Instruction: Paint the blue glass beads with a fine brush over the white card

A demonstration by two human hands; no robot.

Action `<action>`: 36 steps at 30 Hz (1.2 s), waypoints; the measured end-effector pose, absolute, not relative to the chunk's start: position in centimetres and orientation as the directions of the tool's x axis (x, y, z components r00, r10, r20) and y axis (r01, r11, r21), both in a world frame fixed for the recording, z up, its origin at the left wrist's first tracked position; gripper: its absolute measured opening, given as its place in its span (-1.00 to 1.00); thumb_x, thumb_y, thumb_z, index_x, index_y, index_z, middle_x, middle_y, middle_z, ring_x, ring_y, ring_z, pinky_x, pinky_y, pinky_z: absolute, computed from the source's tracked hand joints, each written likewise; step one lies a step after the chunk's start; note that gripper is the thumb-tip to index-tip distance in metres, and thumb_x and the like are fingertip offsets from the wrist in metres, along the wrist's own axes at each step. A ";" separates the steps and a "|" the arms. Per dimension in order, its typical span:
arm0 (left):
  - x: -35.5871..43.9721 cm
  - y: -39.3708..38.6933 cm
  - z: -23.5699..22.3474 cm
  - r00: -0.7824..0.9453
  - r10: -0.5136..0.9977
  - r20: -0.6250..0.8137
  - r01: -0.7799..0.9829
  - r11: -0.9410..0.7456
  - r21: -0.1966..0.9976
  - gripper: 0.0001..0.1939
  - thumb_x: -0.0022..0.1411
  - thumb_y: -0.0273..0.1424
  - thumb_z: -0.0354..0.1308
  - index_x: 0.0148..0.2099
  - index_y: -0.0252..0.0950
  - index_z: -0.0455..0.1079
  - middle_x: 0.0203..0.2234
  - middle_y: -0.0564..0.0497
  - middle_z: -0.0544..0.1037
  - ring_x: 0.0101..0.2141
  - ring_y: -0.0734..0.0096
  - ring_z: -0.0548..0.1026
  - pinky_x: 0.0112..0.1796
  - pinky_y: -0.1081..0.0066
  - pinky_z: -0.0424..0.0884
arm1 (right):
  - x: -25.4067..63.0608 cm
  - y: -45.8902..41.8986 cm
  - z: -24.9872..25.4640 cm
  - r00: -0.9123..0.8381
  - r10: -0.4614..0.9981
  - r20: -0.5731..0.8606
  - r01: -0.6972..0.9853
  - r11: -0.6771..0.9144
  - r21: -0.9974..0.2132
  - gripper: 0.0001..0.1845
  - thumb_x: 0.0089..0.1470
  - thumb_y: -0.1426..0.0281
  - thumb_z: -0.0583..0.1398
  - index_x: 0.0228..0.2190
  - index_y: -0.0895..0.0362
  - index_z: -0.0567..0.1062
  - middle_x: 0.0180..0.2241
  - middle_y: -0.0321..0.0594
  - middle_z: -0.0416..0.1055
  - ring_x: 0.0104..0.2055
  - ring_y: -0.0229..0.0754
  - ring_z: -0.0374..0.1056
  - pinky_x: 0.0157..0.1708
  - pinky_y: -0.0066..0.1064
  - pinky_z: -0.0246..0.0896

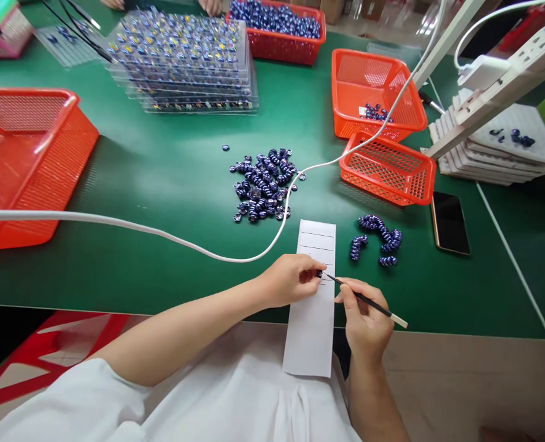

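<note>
My left hand (295, 279) pinches a small dark piece (319, 273) between thumb and fingertips, above a lined white paper strip (310, 344). A thin paintbrush (374, 304), with a black shaft and a pale end, is gripped by my right hand (367, 313). Its fine tip points at the piece and seems to touch it or nearly so. Beyond the strip lies a loose pile of shiny dark blue ribbed pieces (263, 181). To the right, similar pieces sit in stacked rows (383, 233).
A white cable (199, 250) crosses the green table (162, 172). Orange baskets stand left (77, 147) and right (387, 169), near a phone (450, 222). Filled clear trays (199, 104), a red basket (284, 49) and a co-worker's hand (212, 6) are at the back.
</note>
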State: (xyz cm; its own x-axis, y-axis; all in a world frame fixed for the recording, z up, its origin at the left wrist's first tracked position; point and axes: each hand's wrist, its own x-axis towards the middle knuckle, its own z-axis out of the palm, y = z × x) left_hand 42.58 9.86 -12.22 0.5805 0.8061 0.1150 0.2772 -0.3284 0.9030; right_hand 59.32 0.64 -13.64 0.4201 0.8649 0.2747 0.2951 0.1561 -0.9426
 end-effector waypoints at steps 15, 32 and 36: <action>37.4 13.8 -9.9 0.213 0.957 0.197 0.927 -0.262 0.269 -0.37 0.27 -0.45 0.06 0.35 -0.49 0.06 -0.02 -0.33 0.46 0.00 -0.08 0.42 -0.04 0.03 0.45 | 60.8 0.7 -13.6 0.671 0.708 0.223 0.105 0.207 -0.973 -0.89 0.08 0.40 0.34 -0.33 0.15 0.52 -0.31 -0.20 0.54 -0.57 -0.30 0.41 -0.49 -0.36 0.41; 51.3 13.2 -11.5 0.794 0.585 0.167 0.520 -0.795 0.312 -0.92 0.34 -0.46 0.04 -0.19 -0.35 0.35 -0.24 -0.13 0.41 -0.24 0.23 0.41 -0.27 0.31 0.44 | 60.8 1.0 -13.0 0.833 0.523 0.181 -0.025 0.362 -0.932 -0.84 0.10 0.40 0.32 -0.34 0.13 0.41 -0.33 -0.26 0.52 -0.59 -0.34 0.36 -0.54 -0.44 0.27; 51.1 13.1 -11.7 0.792 0.586 0.173 0.516 -0.792 0.326 -0.90 0.30 -0.53 0.01 -0.18 -0.35 0.33 -0.25 -0.15 0.41 -0.24 0.22 0.40 -0.26 0.29 0.44 | 60.7 1.0 -13.0 0.823 0.536 0.188 -0.008 0.342 -0.940 -0.83 0.10 0.37 0.31 -0.33 0.13 0.41 -0.33 -0.26 0.51 -0.58 -0.34 0.36 -0.54 -0.43 0.28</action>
